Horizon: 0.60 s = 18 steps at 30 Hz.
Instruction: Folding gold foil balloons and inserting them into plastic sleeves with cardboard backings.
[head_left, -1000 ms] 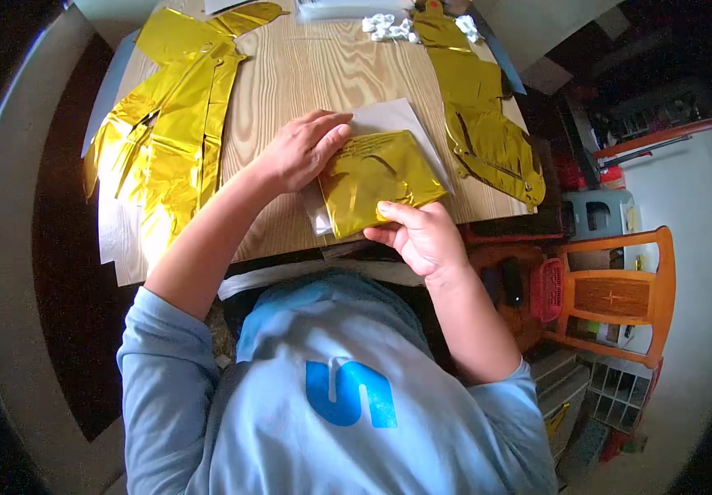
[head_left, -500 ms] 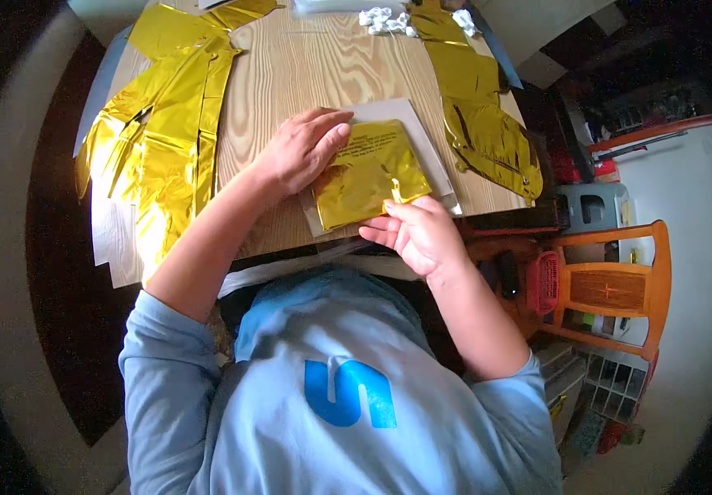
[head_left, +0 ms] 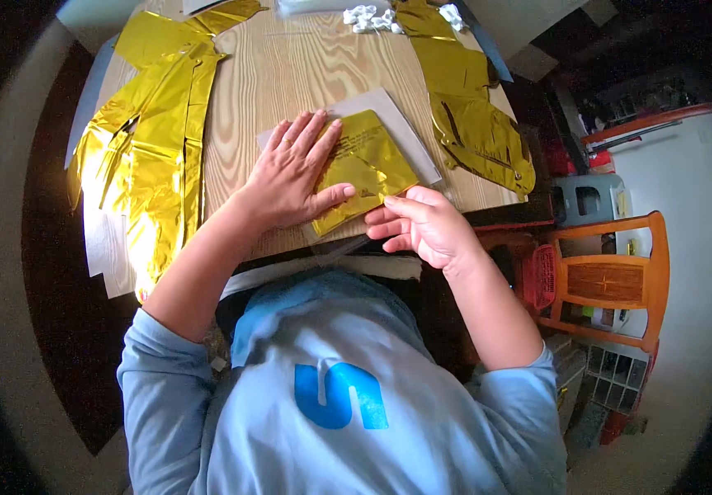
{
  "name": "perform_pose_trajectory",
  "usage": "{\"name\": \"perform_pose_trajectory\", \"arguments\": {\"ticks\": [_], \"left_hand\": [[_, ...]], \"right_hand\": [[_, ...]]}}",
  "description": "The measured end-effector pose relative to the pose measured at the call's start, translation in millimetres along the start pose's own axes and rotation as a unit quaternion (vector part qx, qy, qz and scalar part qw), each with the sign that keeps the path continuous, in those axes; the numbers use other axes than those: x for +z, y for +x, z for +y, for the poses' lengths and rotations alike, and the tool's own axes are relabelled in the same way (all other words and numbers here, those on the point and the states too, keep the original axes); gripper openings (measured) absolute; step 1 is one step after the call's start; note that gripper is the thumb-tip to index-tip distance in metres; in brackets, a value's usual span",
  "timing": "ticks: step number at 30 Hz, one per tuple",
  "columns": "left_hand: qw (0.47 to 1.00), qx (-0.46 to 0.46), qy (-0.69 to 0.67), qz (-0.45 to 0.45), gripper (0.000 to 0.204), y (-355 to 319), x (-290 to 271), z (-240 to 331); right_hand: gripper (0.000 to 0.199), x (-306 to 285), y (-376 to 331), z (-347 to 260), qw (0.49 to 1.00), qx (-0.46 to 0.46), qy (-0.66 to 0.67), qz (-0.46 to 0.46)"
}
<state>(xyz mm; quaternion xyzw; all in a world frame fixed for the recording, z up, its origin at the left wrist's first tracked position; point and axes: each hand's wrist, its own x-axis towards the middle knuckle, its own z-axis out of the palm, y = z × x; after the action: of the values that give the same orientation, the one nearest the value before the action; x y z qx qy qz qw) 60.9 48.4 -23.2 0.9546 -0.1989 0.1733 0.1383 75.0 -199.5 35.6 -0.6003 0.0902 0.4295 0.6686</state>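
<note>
Folded gold foil sheet (head_left: 363,169) lies on grey card (head_left: 405,132) near front edge of wooden table (head_left: 290,74). Left hand (head_left: 290,177) spread flat, pressing foil. Right hand (head_left: 422,224) pinches foil's near corner. Likely light, thin, slippery, creases easily; grip edges or corners.

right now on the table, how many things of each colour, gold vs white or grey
gold foil pieces: 3, the folded foil under the left hand and by the right hand, the left foil heap, the right foil strip
white or grey: 2, the card, the white bits
total: 5
</note>
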Motion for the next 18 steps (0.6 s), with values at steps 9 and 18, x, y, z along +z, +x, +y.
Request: {"name": "perform_pose_trajectory", "arguments": {"ticks": [9, 18], "left_hand": [[0.999, 0.028, 0.017, -0.001, 0.093, -2.2, 0.9, -0.8], [0.997, -0.072, 0.031, 0.000, 0.095, -14.4, -23.1, 37.3]], "right_hand": [[0.018, -3.1, -26.2, -28.1, 0.754, -0.348, -0.523, 0.194], [0.066, 2.2, 77.4, -5.9, 0.595, -0.408, -0.680, 0.130]]}}
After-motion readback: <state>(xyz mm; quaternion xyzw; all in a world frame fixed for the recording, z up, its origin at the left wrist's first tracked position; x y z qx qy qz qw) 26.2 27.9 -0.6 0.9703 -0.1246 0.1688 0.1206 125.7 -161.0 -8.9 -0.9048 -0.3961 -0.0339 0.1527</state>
